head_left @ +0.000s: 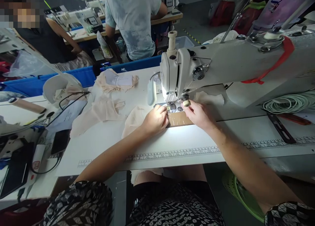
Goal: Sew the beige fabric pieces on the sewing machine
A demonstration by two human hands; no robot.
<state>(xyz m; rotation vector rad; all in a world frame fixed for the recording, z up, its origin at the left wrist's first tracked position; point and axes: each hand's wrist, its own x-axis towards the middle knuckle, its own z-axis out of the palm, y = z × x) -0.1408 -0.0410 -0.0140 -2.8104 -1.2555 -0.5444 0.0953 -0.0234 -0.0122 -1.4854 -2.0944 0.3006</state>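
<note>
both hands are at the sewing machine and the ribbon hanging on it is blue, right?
Not quite: the ribbon is red, as the head view shows. The left hand and right hand are indeed at the sewing machine.

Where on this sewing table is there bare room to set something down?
The white tabletop is bare between the pale fabric and left forearm, and between the right forearm and black tool. Crowded: under the sewing machine head, beside the left hand and right hand; far left, around the phone and thread cone.
</note>
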